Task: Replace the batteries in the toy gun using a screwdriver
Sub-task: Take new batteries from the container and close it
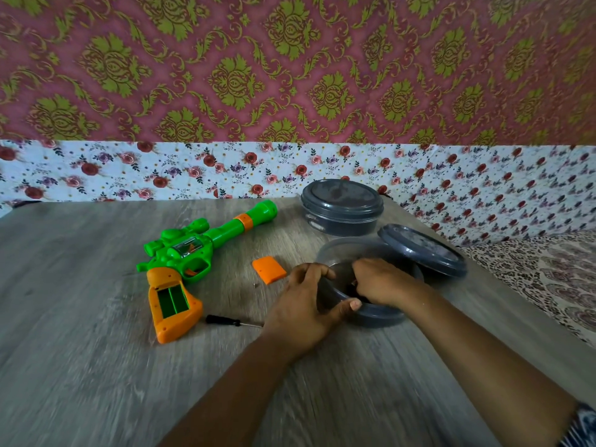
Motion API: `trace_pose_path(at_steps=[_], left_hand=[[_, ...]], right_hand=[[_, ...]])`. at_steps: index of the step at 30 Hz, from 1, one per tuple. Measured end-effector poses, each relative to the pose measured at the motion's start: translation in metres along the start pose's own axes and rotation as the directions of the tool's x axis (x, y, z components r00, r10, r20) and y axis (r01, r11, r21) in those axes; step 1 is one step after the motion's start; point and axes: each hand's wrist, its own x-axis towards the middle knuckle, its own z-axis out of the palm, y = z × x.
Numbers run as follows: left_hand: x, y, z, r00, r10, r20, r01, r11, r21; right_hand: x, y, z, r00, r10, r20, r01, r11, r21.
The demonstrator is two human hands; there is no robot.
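A green and orange toy gun lies on the wooden table with its orange grip toward me and the battery bay open and empty. Its orange cover lies to the right of the gun. A small black-handled screwdriver rests on the table below the cover. My left hand grips the near rim of an open grey round container. My right hand reaches inside that container with fingers curled; what they hold is hidden.
The container's grey lid leans against its far right side. A second grey container, lidded, stands behind it. A floral cloth wall borders the table's back, and a patterned fabric lies off the right edge.
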Motion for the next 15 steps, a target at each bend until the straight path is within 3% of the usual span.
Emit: trace_pose_path(at_steps=[15], left_hand=[[-0.001, 0.009, -0.003, 0.998, -0.032, 0.047, 0.027, 0.994, 0.102]], right_hand=[[-0.004, 0.017, -0.008, 0.986, -0.086, -0.142, 0.116, 0.968, 0.223]])
